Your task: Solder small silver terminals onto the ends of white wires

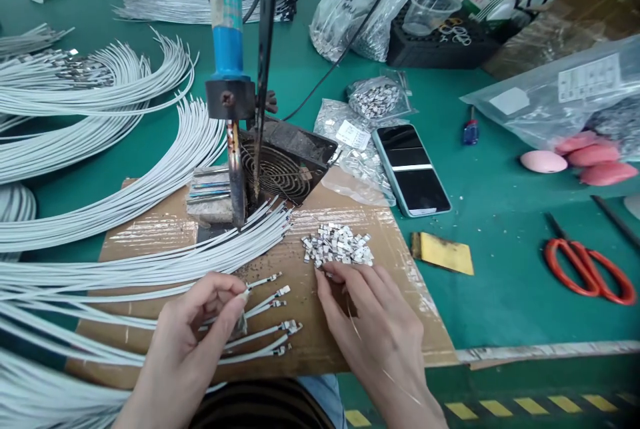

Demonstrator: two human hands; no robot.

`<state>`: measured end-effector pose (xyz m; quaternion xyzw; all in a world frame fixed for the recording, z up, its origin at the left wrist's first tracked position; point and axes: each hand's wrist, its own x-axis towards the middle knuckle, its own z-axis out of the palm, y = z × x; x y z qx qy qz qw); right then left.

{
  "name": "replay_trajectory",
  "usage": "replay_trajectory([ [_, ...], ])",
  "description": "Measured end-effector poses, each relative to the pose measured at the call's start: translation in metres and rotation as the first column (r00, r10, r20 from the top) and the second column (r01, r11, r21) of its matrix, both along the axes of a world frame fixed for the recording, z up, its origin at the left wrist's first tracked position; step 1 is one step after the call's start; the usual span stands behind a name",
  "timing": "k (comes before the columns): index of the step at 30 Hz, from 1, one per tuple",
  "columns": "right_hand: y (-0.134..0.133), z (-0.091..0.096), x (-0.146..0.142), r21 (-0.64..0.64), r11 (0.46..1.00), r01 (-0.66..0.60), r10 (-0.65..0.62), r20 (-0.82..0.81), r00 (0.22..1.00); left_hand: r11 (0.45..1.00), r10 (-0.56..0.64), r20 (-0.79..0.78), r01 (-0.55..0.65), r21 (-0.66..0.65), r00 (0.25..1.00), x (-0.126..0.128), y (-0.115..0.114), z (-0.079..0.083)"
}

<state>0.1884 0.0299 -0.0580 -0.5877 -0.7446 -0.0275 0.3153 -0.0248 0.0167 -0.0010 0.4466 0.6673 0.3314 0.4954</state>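
My left hand is closed in a pinch round a white cable, whose end sticks out to the right past the fingertips. Below that end, several more white cables with small metal and white terminals at their tips lie on the brown cardboard. At the near edge of a pile of small white-and-silver connectors, my right hand has its thumb and index fingertips together. Whatever is between them is too small and hidden to make out. A bundle of white cables runs behind my left hand.
A blue-handled soldering iron stands point down beside a metal block and a black fan. To the right lie a phone, a yellow sponge and red-handled scissors. Bagged parts rest behind the phone.
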Motion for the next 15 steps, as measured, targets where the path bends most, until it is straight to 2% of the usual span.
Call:
replay_trajectory([
  [3, -0.001, 0.002, 0.004, -0.003, 1.000, -0.024, 0.024, -0.018, 1.000, 1.000, 0.028, 0.032, -0.027, -0.008, 0.999, 0.000, 0.001, -0.001],
  [7, -0.003, 0.007, 0.012, -0.029, 0.998, -0.047, 0.045, -0.055, 0.997, 1.000, -0.005, 0.059, 0.006, -0.016, 0.998, -0.003, 0.002, -0.005],
  [10, -0.005, 0.010, 0.016, -0.103, 0.993, -0.049, 0.033, -0.146, 0.989, 0.999, -0.025, 0.068, 0.027, -0.041, 0.997, -0.005, 0.002, -0.005],
  [13, -0.006, 0.006, 0.016, -0.171, 0.985, -0.034, -0.004, -0.214, 0.977, 0.999, 0.012, 0.133, -0.005, -0.054, 0.991, -0.005, 0.003, -0.004],
  [15, -0.006, 0.003, 0.015, -0.173, 0.984, -0.034, -0.006, -0.227, 0.974, 0.997, 0.052, 0.175, -0.043, -0.057, 0.983, -0.004, 0.004, -0.004],
])
